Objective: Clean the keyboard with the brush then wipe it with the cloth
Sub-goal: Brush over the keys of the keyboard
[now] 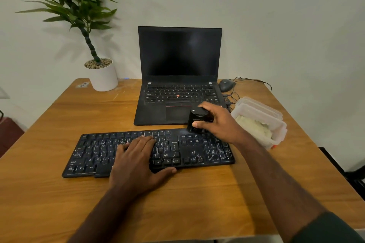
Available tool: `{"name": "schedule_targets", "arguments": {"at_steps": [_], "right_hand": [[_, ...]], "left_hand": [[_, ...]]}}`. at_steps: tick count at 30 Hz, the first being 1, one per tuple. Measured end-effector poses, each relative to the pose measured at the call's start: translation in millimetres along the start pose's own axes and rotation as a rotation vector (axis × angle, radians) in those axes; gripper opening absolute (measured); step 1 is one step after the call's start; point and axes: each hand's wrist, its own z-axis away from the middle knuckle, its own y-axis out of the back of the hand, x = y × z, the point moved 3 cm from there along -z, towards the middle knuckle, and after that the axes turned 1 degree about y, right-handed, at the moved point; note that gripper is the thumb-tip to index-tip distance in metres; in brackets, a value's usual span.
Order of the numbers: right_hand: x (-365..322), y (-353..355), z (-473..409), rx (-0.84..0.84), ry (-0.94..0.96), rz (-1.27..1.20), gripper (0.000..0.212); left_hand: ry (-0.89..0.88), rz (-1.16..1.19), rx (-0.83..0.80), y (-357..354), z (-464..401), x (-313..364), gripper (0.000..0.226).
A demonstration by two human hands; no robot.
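keyboard under flat left hand, right hand gripping brush

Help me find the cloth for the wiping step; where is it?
In the head view, a whitish cloth seems to lie inside the clear plastic container at the table's right edge, right of the laptop and beyond the keyboard's right end.

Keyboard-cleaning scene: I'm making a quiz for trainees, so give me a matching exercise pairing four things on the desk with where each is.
Things:
1. brush
2. left hand
3. plastic container
4. potted plant

Places:
A. back left corner of the table
B. flat on the keyboard keys
C. right of the laptop, near the table edge
D. gripped in the right hand at the keyboard's far edge

Pairs: 1-D, 2-B, 3-C, 4-A
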Motion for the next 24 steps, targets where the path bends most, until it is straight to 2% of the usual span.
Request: {"name": "schedule_targets", "arguments": {"at_steps": [6, 12, 14, 21, 24], "right_hand": [[-15, -30, -17, -0.061, -0.016, -0.014, 0.028], [-23, -68, -20, 0.112, 0.027, 0.099, 0.032], [-25, -67, -22, 0.114, 0.020, 0.102, 0.031], [-26, -29, -13, -0.072, -0.002, 0.069, 0.028], [-17, -21, -9, -0.013, -0.059, -0.008, 0.027]], "left_hand": [[0.010, -0.018, -0.008, 0, 0, 1, 0.105], [0.008, -0.038, -0.013, 2, 0, 1, 0.105], [0.008, -0.039, -0.014, 3, 0, 2, 0.105], [0.013, -0.035, -0.009, 5, 2, 2, 0.109], [0.011, -0.036, -0.017, 4, 1, 2, 0.110]]}}
